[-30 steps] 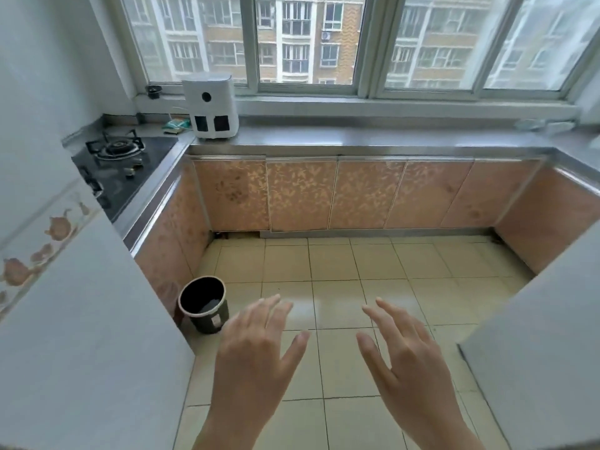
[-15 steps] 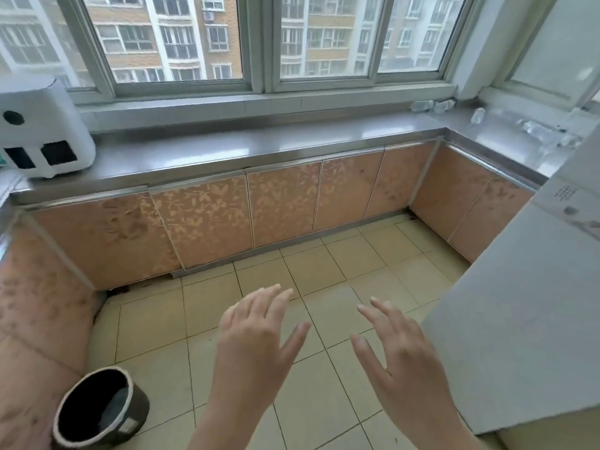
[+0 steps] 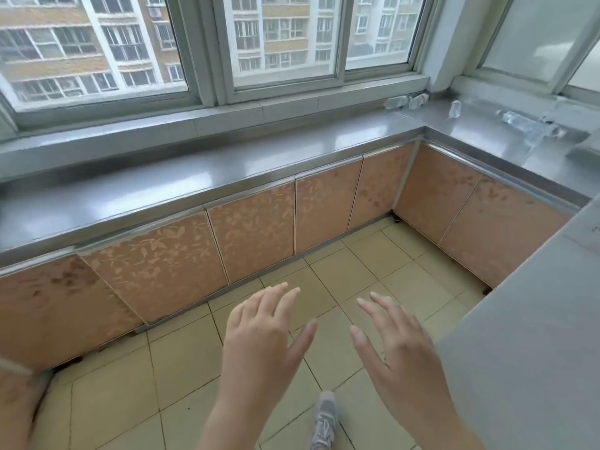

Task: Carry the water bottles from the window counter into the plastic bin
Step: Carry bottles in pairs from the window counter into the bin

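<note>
Gone from sight since a moment ago are the white appliance and the black waste bin on the left; the view has swung right, and more of the corner counter now shows. Both hands hang over the tiled floor (image 3: 181,362), palms down, holding nothing. The left hand (image 3: 259,339) has its fingers straight and close together, the thumb held out to the side. The right hand (image 3: 396,345) has its fingers loosely spread. The two hands sit side by side, apart.

Well beyond the fingertips, up and to the right, clear water bottles (image 3: 406,101) lie on their sides in the corner of the steel window counter (image 3: 227,170). One more (image 3: 455,109) lies just right of them, and others (image 3: 526,123) further right, blurred. Between fingers and bottles stand the patterned orange cabinet doors (image 3: 253,235) and the counter edge. A grey slab (image 3: 526,352) fills the space just right of the right hand. Below the hands, a grey shoe (image 3: 324,417) rests on the tiles.
</note>
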